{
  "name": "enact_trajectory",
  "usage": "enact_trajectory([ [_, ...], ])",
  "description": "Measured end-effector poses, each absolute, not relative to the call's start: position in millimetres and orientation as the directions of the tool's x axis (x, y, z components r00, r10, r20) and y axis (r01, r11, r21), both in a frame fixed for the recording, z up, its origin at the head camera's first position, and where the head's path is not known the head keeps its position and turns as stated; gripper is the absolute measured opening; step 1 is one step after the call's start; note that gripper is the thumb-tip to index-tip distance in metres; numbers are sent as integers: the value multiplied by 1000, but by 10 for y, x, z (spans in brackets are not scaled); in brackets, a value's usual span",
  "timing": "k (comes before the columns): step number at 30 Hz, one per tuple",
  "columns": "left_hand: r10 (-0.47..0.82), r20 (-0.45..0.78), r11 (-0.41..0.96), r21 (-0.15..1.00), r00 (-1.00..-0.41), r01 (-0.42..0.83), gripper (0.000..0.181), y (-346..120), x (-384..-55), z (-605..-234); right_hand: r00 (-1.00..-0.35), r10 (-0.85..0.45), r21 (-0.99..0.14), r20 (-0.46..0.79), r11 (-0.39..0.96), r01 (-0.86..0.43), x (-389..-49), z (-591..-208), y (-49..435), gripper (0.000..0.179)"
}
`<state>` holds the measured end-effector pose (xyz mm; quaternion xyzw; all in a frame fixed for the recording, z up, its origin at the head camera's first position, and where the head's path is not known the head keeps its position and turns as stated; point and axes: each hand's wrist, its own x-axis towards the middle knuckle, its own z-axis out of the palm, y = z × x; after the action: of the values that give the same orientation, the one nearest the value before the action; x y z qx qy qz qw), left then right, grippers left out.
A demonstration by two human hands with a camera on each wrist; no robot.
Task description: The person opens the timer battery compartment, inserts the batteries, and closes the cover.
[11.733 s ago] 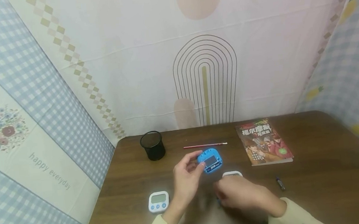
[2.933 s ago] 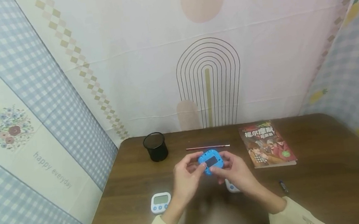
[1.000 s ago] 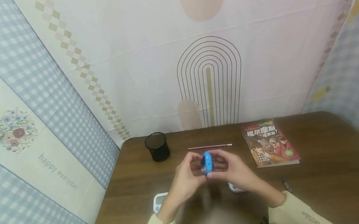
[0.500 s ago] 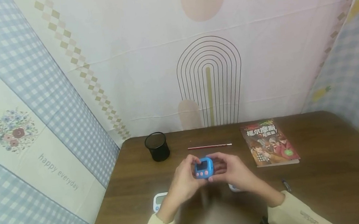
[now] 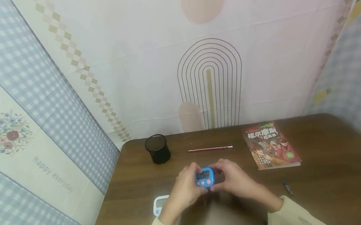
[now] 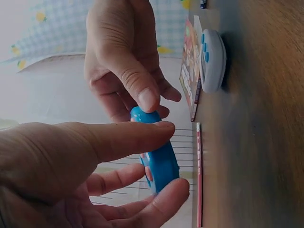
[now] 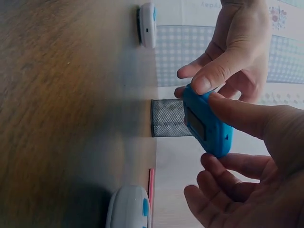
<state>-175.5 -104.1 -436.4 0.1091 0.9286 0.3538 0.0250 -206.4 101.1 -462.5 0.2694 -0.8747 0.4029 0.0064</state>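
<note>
A white timer [image 5: 161,202] sits on the table [image 5: 125,183] at left; the left hand [image 5: 185,185] pinches the blue timer [image 5: 205,177] by one side, up in the air; the right hand [image 5: 232,178] pinches the other side; if either grip slips on that rounded edge, I'd expect a drop.

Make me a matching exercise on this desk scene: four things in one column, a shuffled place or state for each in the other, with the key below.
Column one
1. blue timer
2. black mesh cup
3. red pencil
4. book

Column two
A. lying flat, farthest right of the four in the head view
B. held between the left hand and the right hand
C. lying crosswise, with its ends toward the cup and the book
D. standing upright, farthest left of the four in the head view

Right pairs: 1-B, 2-D, 3-C, 4-A
</note>
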Motion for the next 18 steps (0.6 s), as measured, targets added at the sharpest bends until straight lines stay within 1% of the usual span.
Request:
enact_trajectory([
  [4,220,25,763,619,-975,188,52,-1045,-1766,-4387,-851,-476,-654,223,574,-493,-2069,-4633,1000,59],
  [9,217,10,807,561,-976,185,53,-1046,-1757,-4434,-836,-518,-659,179,568,-493,-2078,-4655,1004,55],
  [13,212,10,815,550,-977,182,54,-1035,-1754,-4472,-807,-566,-652,169,549,-522,-2099,-4660,1043,51],
  [18,220,-11,806,565,-975,176,55,-1023,-1747,-4497,-776,-611,-650,153,529,-545,-2122,-4641,1082,48],
])
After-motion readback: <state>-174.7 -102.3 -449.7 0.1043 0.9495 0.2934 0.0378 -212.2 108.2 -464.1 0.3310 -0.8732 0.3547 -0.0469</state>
